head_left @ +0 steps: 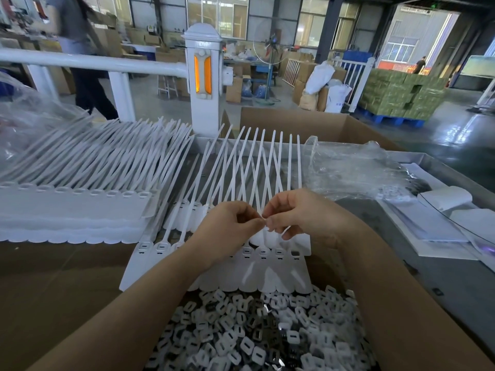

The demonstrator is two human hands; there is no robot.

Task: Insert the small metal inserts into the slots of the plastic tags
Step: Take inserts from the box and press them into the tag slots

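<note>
Pinching together over the desk [428, 285], both hands meet fingertip to fingertip above a strip of plastic tags [270, 266]. Left hand [227, 228]: fingers curled, thumb and forefinger closed on something small and pale at the meeting point. Right hand [300, 212]: fingers also curled, thumb and forefinger nipping the same small piece from the other side. Piece too small to identify; cannot tell whether it is an insert or part of a tag.

Tag strip lies flat just beyond the near box, heads in a row with a slot in each, long thin tails fanning away toward the white post [203, 76]. Some slots show a dark opening; state of the others partly hidden by the left wrist.

Metal inserts [257, 336]: heaped loose in a cardboard box [417, 330] at the near edge, between the forearms, mixed white and dark pieces.

Stack of further tag strips [75, 210] sits to the left, tails swept back. Clear plastic bag [356, 170] lies crumpled to the right, beyond it white sheets [428, 226]. Second cardboard box [308, 121] stands behind the desk. A person [80, 49] walks past behind the white railing [93, 62].
</note>
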